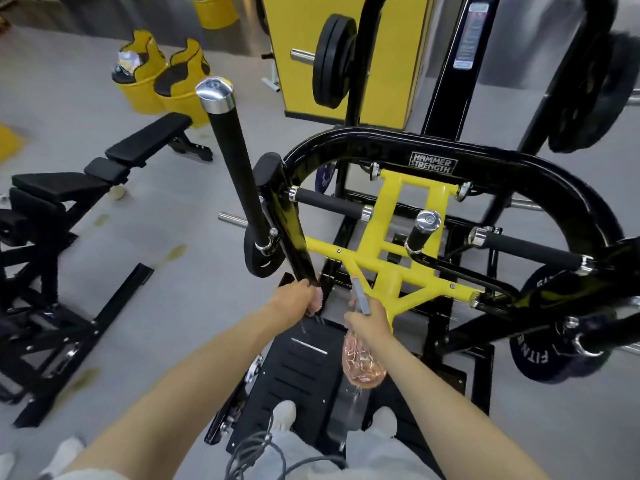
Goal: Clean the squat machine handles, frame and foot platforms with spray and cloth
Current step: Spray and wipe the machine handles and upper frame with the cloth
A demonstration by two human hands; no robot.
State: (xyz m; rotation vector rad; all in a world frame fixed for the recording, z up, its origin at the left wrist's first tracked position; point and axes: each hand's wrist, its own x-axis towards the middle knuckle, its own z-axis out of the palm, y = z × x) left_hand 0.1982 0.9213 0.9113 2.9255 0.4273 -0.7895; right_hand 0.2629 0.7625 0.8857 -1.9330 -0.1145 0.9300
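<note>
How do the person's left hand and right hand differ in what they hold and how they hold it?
The left hand grips a pink cloth; the right hand grips a spray bottle. The left hand presses its cloth against the black frame post, while the right hand's bottle hangs below it. Both reach forward over the foot platform.

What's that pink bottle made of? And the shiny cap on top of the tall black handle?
The spray bottle in the right hand looks like see-through pinkish plastic: light shows through it. The cap on the tall handle is probably polished metal, since it gleams like a mirror.
</note>
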